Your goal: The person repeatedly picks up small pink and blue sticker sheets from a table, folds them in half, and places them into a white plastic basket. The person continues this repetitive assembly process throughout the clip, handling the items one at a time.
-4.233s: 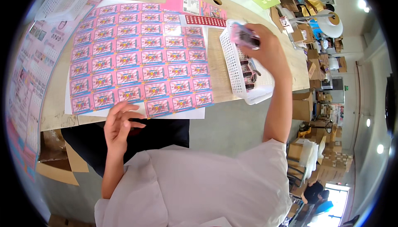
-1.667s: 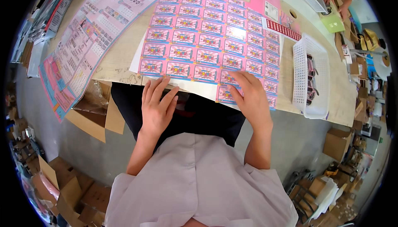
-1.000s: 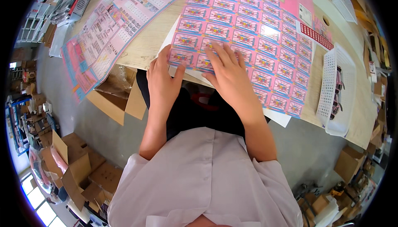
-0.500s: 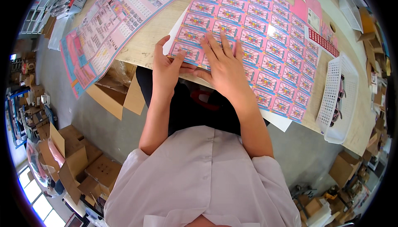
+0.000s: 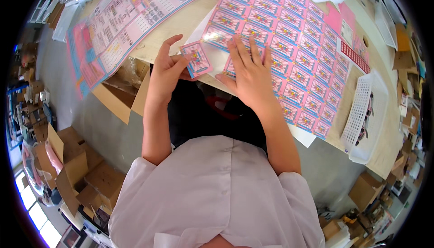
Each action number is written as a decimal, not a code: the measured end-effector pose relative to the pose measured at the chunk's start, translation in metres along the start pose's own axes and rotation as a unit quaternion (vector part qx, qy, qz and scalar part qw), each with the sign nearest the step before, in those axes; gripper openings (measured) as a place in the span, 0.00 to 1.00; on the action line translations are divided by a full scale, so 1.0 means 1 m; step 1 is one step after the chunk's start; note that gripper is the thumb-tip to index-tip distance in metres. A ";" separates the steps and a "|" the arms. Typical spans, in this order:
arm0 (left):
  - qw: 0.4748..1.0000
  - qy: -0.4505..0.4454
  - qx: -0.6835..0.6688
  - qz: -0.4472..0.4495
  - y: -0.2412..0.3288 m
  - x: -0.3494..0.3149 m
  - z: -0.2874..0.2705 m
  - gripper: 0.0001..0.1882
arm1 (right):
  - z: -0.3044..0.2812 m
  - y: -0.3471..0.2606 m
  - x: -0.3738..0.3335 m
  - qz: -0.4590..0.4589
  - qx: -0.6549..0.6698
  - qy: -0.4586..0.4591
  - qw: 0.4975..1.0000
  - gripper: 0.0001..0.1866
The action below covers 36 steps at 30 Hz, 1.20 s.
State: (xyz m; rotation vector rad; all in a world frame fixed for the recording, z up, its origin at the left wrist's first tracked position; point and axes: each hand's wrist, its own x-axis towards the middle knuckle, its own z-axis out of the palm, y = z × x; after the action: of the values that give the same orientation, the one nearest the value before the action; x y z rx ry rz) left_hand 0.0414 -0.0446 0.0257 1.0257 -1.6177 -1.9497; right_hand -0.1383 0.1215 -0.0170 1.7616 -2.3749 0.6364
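My left hand (image 5: 165,73) pinches a small pink card with a blue border (image 5: 197,59) between thumb and fingers, its index finger raised. The card is tilted at the table's near edge, apart from the large printed sheet (image 5: 294,46). That sheet bears rows of matching pink and blue pictures. My right hand (image 5: 254,73) lies flat on the sheet's near left part, fingers stretched out and holding nothing. Between the card and my right hand, a white sheet (image 5: 219,58) shows from under the printed one.
A larger pink printed poster (image 5: 135,21) hangs over the table's left edge. At the right stands a white perforated basket (image 5: 357,112) with dark items inside. A red and white strip (image 5: 354,57) lies beside the printed sheet. An open cardboard box (image 5: 115,98) is below the table edge.
My left hand has moved left and a little down, and a card has come away from the sheet's near left corner. My right hand still presses on the sheet.
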 end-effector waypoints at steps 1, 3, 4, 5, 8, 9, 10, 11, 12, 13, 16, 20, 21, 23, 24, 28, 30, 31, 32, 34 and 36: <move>1.000 0.012 0.025 0.014 -0.007 0.003 -0.001 0.31 | 0.000 0.000 0.001 -0.001 0.000 0.002 1.000 0.45; 0.996 0.056 0.055 0.043 -0.016 0.001 -0.001 0.25 | -0.001 -0.003 0.002 -0.001 0.001 -0.005 1.000 0.45; 0.993 0.077 0.071 0.049 -0.018 0.000 0.001 0.23 | -0.002 -0.004 0.002 -0.002 -0.001 -0.008 1.000 0.44; 0.990 0.098 0.087 0.055 -0.022 0.000 0.001 0.21 | -0.002 -0.005 0.002 -0.001 -0.002 -0.012 1.000 0.44; 0.962 0.174 0.176 0.113 -0.026 0.002 -0.020 0.15 | -0.002 -0.008 0.002 0.005 -0.005 -0.019 1.000 0.43; 0.949 0.217 0.199 0.114 -0.022 0.004 -0.033 0.15 | -0.001 -0.006 0.002 0.007 -0.008 -0.020 1.000 0.43; 0.934 0.259 0.218 0.116 -0.016 0.004 -0.043 0.15 | -0.002 -0.004 0.002 0.009 -0.013 -0.020 1.000 0.43; 0.951 0.256 0.135 0.105 -0.009 -0.001 -0.052 0.15 | -0.003 -0.005 0.003 0.002 -0.022 -0.023 0.999 0.44; 0.959 0.230 0.129 0.107 -0.002 -0.005 -0.057 0.15 | -0.004 -0.009 0.005 0.007 -0.012 -0.034 0.999 0.43; 0.966 0.204 0.117 0.106 0.000 -0.012 -0.057 0.15 | -0.005 -0.009 0.005 0.009 -0.008 -0.049 0.999 0.43; 0.978 0.139 0.141 0.067 -0.006 -0.027 -0.036 0.14 | -0.014 -0.020 0.001 0.022 0.015 -0.032 0.999 0.41; 0.989 0.085 0.083 0.092 -0.030 -0.032 0.005 0.12 | -0.034 -0.051 -0.013 0.033 0.243 0.015 0.969 0.40; 0.993 0.057 0.064 0.075 -0.037 -0.032 0.011 0.13 | -0.040 -0.062 -0.014 0.044 0.257 0.055 0.964 0.31; 0.999 -0.011 -0.009 0.045 -0.038 -0.035 0.028 0.16 | -0.039 -0.058 -0.024 0.136 0.356 0.040 0.924 0.22; 0.996 -0.046 -0.062 0.034 -0.036 -0.038 0.035 0.18 | -0.036 -0.055 -0.030 0.181 0.403 0.035 0.896 0.18; 0.972 -0.112 -0.194 -0.064 -0.021 -0.047 0.061 0.20 | -0.032 -0.036 -0.039 0.263 0.453 0.203 0.827 0.10; 0.968 -0.124 -0.206 -0.076 -0.034 -0.049 0.068 0.20 | -0.037 -0.031 -0.039 0.263 0.438 0.219 0.831 0.10; 0.969 -0.126 -0.203 -0.060 -0.039 -0.048 0.071 0.17 | -0.036 -0.028 -0.039 0.252 0.402 0.212 0.854 0.10; 0.979 -0.113 -0.162 -0.046 -0.042 -0.048 0.072 0.16 | -0.036 -0.026 -0.039 0.240 0.365 0.204 0.876 0.11; 0.993 -0.085 -0.080 -0.018 -0.046 -0.047 0.075 0.15 | -0.041 -0.026 -0.043 0.163 0.164 0.205 0.951 0.14; 0.994 -0.067 -0.084 0.018 -0.047 -0.048 0.081 0.12 | -0.045 -0.031 -0.045 0.125 0.081 0.200 0.968 0.16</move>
State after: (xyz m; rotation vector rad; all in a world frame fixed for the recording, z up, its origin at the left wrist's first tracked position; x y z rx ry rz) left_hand 0.0188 0.0548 -0.0009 0.8105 -1.4981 -2.1290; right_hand -0.1020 0.1714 0.0164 1.2346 -2.3198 1.1290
